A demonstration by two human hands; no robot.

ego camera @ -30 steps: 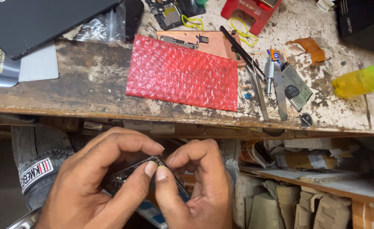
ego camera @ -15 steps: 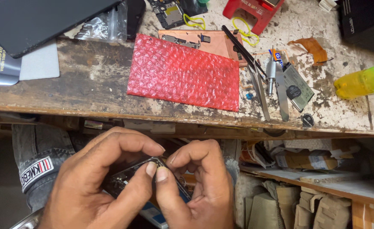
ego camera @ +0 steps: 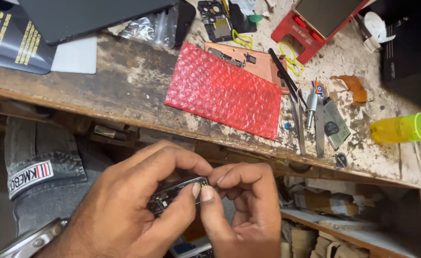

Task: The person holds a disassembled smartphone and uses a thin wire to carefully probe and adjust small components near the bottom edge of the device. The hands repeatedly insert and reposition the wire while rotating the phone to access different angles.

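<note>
**Both hands pinch a small dark device below the bench edge**

At far left a dark folder and a grey card lie on the worn bench, the folder running off the picture's left side. Below them a jeans leg fills the lower left corner, and a metal watch shows at the wrist.

The left hand is closed around the device, thumb on top and fingers curled under its near side. The device sits in front of the bench's front edge, lower than the tabletop, held in the air over the lap. The right hand meets it from the other side, with thumb and forefinger pinched shut on its right end; the two thumbnails nearly touch. There is little free room around the hands: the bench edge is just above them, the leg to the left, a cluttered shelf to the right.

On the bench, a red bubble bag lies well back from the edge. Right of it, tweezers and a screwdriver lie near the front edge, then a yellow-green bottle reaches the right border.

Against the earlier frames, the grip and the device's place match; only the view has shifted slightly, with the bench things sitting a little lower and to the right.
</note>
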